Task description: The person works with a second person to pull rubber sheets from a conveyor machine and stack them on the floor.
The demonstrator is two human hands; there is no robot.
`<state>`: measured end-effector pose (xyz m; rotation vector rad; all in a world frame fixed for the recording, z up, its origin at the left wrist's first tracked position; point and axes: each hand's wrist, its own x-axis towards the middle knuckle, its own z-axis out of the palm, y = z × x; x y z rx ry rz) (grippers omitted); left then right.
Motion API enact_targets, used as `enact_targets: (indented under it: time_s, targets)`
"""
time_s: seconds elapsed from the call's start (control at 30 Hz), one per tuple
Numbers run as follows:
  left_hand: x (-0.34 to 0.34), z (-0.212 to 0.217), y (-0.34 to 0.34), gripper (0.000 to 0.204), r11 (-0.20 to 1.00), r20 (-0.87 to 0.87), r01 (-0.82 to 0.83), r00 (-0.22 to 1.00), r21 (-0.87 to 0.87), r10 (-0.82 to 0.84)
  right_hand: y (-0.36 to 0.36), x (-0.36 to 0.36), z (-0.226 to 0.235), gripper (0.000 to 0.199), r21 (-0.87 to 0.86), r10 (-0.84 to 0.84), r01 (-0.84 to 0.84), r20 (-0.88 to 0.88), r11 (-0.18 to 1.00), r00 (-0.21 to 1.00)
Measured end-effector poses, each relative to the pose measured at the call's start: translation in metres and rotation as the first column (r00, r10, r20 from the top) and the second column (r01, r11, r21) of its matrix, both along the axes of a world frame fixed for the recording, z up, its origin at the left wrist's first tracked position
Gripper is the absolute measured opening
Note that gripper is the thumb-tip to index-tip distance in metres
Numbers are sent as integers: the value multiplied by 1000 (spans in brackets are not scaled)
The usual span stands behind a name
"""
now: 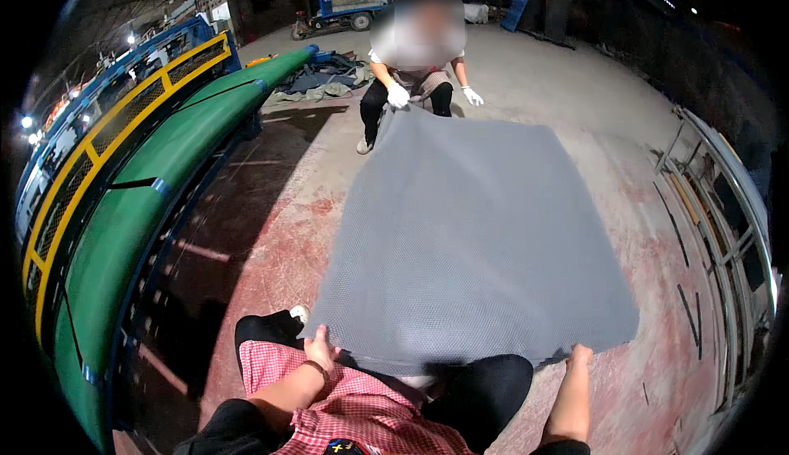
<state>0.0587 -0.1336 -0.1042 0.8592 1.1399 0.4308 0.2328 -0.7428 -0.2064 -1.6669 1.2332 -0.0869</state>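
A large grey textured mat (468,233) stretches away from me, its near edge just above my knees. My left hand (320,348) is closed on the near left part of that edge, thumb on top. Farther right, my right hand (580,356) grips the same edge, its fingers partly hidden by the mat. Opposite me a co-worker (411,52) in white gloves holds the far left corner with one gloved hand (398,95). The co-worker's other gloved hand (472,97) is off the mat, fingers apart, near the far edge.
At left runs a long machine with a green roller (156,192) and a yellow guard rail (90,155). A metal frame rack (731,233) stands at right, thin dark strips (689,319) beside it. Behind lie a pile of dark sheets (325,75) and a blue cart (349,7).
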Motion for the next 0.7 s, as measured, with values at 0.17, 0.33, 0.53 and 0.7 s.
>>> enact_targets:
  time_s: [0.17,0.33,0.53,0.7]
  targets:
    - [33,37,-17,16,-67,-343,345,856,936,-387,39,-26,17,39,-105,67,-23,429,994,901]
    - [61,78,-77,10,-615,-641,183,275,767,-717,138,-31,83,42,-27,309,-375,623,927,719]
    - [56,54,-66,18,-658,-693,216,209,721,-690,227,-47,123,34,-463,658,-468,501,753,563]
    - [41,39,-39,17,-719,-758,246,140,650,-637,236,-55,121,28,-550,653,-380,475,743,590]
